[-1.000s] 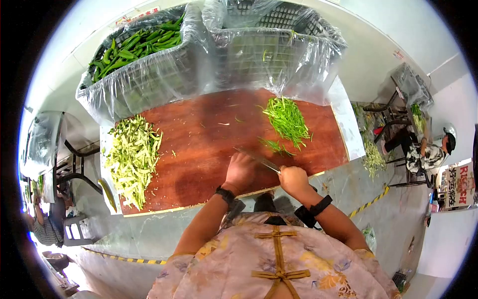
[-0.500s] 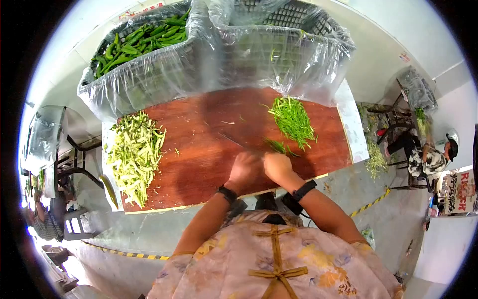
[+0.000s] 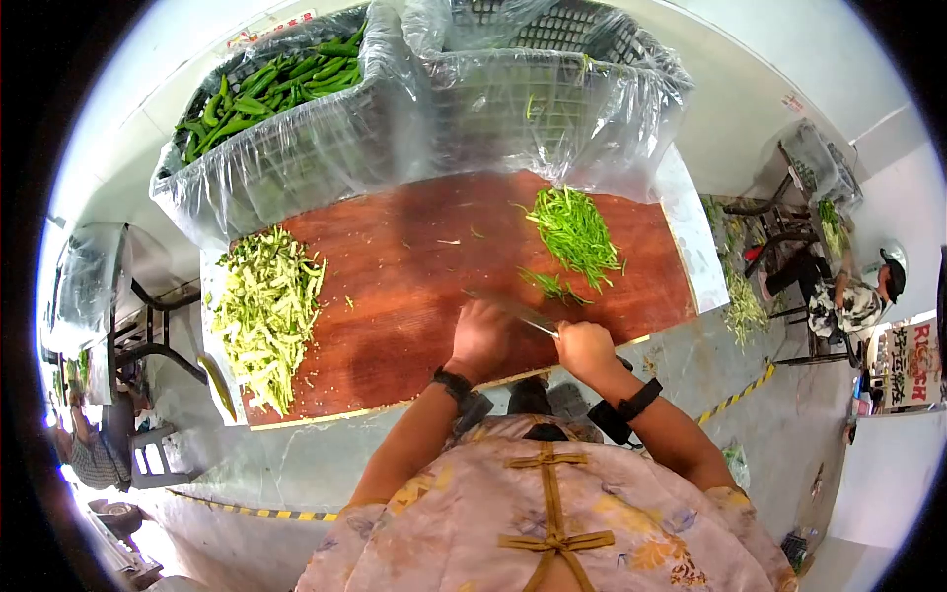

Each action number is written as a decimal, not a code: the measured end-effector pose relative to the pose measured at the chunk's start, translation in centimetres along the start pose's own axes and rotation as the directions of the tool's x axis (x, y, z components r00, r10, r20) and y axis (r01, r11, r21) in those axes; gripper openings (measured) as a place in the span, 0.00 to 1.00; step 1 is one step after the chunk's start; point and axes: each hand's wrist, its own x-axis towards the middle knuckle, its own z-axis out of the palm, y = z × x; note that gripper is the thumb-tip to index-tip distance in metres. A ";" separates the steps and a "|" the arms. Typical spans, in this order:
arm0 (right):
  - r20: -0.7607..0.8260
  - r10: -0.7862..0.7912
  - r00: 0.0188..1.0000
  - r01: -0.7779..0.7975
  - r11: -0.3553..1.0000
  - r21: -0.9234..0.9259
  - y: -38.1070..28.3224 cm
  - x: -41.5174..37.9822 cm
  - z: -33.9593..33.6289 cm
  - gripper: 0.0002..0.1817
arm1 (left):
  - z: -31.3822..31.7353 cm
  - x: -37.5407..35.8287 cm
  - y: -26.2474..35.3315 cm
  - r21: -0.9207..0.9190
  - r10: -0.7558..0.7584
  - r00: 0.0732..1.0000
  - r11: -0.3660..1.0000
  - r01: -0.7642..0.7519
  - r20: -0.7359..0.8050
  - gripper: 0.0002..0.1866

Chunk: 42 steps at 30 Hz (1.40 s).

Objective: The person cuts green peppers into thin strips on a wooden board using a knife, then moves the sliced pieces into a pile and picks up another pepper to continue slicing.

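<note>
My right hand [image 3: 584, 348] grips the handle of a knife [image 3: 515, 312] whose blade lies low over the red-brown cutting board [image 3: 395, 286]. My left hand [image 3: 478, 335] is curled on the board just left of the blade, pressing down on something hidden under its fingers. A small clump of green strips [image 3: 552, 287] lies just beyond the blade. Further back sits a larger pile of sliced green strips [image 3: 572, 229]. At the board's left end is a heap of pale yellow-green scraps [image 3: 264, 311].
Behind the board stand two plastic-lined crates: the left crate [image 3: 276, 148] holds whole green peppers [image 3: 266, 89], the right crate [image 3: 552, 99] looks nearly bare. A seated person [image 3: 853, 301] works at the far right; another person [image 3: 89, 449] sits at the lower left. Scraps litter the floor [image 3: 740, 311].
My right hand swung in beside the left half a second ago, then drew back right to the board's front edge with the knife. The left hand stayed put.
</note>
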 end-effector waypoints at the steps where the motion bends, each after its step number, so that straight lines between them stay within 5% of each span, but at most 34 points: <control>1: -0.002 0.004 1.000 -0.004 1.000 0.000 0.1 -0.2 0.0 0.10 | 0.1 0.0 -0.1 -0.002 0.004 1.000 1.000 -0.004 0.001 0.14; 10: 0.034 -0.038 0.999 0.039 0.999 -0.020 0.4 0.4 -0.1 0.10 | 0.4 -0.2 -0.6 0.008 -0.058 0.997 0.998 0.058 0.051 0.13; 19: -0.016 -0.088 0.996 0.088 0.994 0.070 -0.5 3.5 0.8 0.10 | -0.1 0.6 0.0 -0.042 0.008 0.995 0.999 -0.012 -0.098 0.10; 21: 0.042 -0.027 0.999 0.025 0.998 0.063 -1.0 3.3 1.0 0.10 | -0.1 0.0 -0.1 -0.096 -0.034 0.998 0.995 0.039 0.050 0.11; 24: 0.085 -0.037 0.996 0.034 0.999 0.038 -0.5 2.4 0.2 0.09 | 0.3 -0.1 -0.3 -0.032 -0.035 0.999 0.999 0.036 0.027 0.13; 30: -0.023 -0.092 0.995 0.094 0.990 0.106 0.4 2.0 1.0 0.08 | -1.5 0.9 1.1 -0.009 -0.065 0.985 0.998 0.068 0.163 0.15; 37: 0.020 0.019 1.000 -0.020 0.998 0.055 1.4 4.8 1.0 0.09 | 0.0 0.1 0.0 0.055 0.009 0.998 0.998 -0.013 0.064 0.18; 39: -0.029 0.099 0.995 -0.096 0.993 0.071 3.1 4.0 0.7 0.10 | -1.0 0.2 1.2 0.130 -0.073 0.996 0.989 0.065 0.058 0.18; 42: -0.080 0.182 0.980 -0.172 0.979 0.113 4.7 2.4 0.4 0.12 | -1.1 0.9 1.4 0.027 -0.072 0.991 0.997 0.070 0.111 0.19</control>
